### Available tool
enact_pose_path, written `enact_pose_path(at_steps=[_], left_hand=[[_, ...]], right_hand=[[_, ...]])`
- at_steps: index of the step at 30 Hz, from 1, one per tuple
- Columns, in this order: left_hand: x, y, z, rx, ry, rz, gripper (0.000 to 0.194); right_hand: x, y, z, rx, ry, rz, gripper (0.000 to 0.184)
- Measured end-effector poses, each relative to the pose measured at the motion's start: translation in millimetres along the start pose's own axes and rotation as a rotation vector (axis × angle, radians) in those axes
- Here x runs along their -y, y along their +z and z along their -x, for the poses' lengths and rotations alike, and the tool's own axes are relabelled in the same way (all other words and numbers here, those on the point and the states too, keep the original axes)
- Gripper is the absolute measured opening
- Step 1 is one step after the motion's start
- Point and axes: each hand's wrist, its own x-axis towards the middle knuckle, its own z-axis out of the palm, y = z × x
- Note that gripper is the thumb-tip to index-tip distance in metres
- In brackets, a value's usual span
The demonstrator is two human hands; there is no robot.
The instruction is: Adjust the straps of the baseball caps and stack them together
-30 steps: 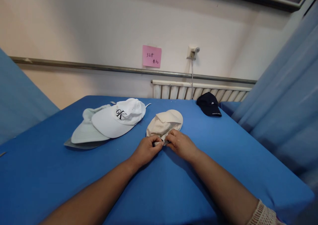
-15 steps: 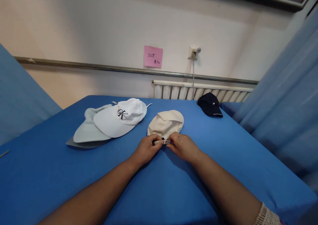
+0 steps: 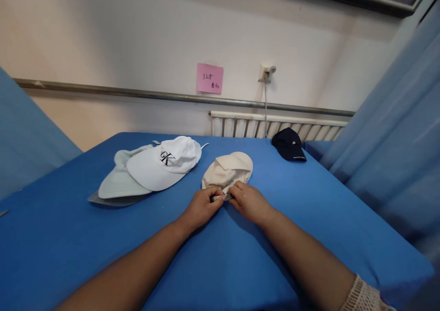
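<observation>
A beige cap (image 3: pixel 227 168) lies on the blue-covered table in front of me, its back strap toward me and its brim at the far side. My left hand (image 3: pixel 205 205) is closed, pinching the strap between thumb and fingers on the left. From the right, my right hand (image 3: pixel 250 201) pinches the same strap close to its buckle, which the fingers largely hide. The two sets of fingertips almost meet at the near edge of the cap.
Left of the beige cap, a white cap (image 3: pixel 165 162) with black letters overlaps pale green-grey caps (image 3: pixel 120 182). A navy cap (image 3: pixel 289 144) sits at the far right edge of the blue table (image 3: pixel 192 265). Behind are a radiator (image 3: pixel 240 124) and a metal rail (image 3: pixel 154 94).
My right fingers shifted at the strap: its metal buckle showed plainly half a second ago and is mostly covered now. The left hand keeps its pinch. The caps stay in place.
</observation>
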Motion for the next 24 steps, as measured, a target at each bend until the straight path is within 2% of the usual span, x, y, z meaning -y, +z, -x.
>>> enact_pose_path(at_steps=[5, 11, 14, 24], left_hand=[[-1.6, -0.5, -0.5, -0.027, 0.003, 0.015, 0.026], [-2.8, -3.5, -2.4, -0.080, -0.009, 0.049, 0.027], [-4.8, -4.2, -2.0, -0.097, -0.019, 0.082, 0.028], [-7.9, -2.1, 0.7, -0.146, -0.002, 0.067, 0.017]], right_hand=[[1.2, 6.9, -0.4, -0.016, 0.009, 0.018, 0.013], [-9.5, 12.7, -1.3, -0.171, -0.012, -0.365, 0.009], [-12.3, 14.6, -2.6, -0.226, -0.012, -0.470, 0.010], [-8.2, 15.0, 1.0, -0.205, -0.056, -0.396, 0.008]])
